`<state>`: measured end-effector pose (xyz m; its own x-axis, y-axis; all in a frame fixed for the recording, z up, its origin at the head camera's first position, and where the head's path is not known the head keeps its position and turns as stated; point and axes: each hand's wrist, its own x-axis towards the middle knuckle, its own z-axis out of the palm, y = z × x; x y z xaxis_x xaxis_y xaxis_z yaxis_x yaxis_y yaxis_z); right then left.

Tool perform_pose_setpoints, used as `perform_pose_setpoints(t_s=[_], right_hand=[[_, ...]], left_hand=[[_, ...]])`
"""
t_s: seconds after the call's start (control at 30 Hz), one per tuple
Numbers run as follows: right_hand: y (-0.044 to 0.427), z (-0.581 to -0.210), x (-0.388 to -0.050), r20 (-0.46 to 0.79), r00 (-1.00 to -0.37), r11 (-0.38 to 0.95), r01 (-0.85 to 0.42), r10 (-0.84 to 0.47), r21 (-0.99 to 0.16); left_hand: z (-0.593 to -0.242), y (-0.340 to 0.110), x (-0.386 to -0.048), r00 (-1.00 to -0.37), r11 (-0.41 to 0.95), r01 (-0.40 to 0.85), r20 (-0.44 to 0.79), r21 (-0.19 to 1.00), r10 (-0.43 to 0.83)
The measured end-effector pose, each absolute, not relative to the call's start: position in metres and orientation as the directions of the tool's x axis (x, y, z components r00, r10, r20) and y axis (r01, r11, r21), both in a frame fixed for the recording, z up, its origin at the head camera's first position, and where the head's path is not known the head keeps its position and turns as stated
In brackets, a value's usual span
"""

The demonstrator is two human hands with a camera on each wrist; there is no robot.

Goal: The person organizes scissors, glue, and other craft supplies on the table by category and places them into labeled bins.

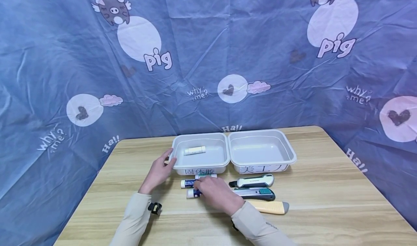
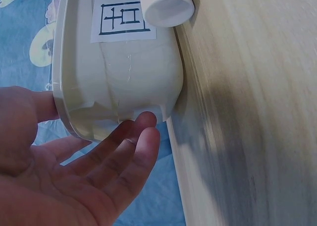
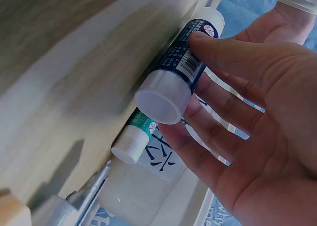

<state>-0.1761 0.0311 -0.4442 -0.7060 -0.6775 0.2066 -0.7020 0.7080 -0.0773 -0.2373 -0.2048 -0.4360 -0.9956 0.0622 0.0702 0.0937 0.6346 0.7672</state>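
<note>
My left hand [image 1: 160, 172] holds the left rim of the left white plastic container [image 1: 199, 166], its fingertips against the outer wall in the left wrist view. Inside that container lies a white glue stick [image 1: 194, 150]. The right hand [image 1: 216, 193] is in front of the container, thumb and fingers around a dark-blue glue stick [image 3: 179, 57] with white ends. Close by lie another blue glue stick [image 1: 188, 183] and a green-labelled glue stick [image 3: 134, 135], partly hidden by the hand in the head view.
A second white container [image 1: 261, 162] adjoins on the right. In front of it lie a white-grey utility knife [image 1: 255, 181], a silver-green utility knife [image 1: 257, 193] and a yellow utility knife [image 1: 268, 207]. Both containers bear paper labels. A blue cloth hangs behind the wooden table [image 1: 332, 199].
</note>
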Motion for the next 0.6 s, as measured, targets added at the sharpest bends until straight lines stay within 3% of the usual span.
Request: perform_pose_setpoints(t_s=[0.6], right_hand=[[0.0352,-0.4369,-0.1774,0.237,-0.713,0.711,-0.694,-0.659,-0.113]], left_hand=[[-0.4348,-0.2051,-0.2363,-0.995,0.634,0.096,0.073,0.767,0.063]])
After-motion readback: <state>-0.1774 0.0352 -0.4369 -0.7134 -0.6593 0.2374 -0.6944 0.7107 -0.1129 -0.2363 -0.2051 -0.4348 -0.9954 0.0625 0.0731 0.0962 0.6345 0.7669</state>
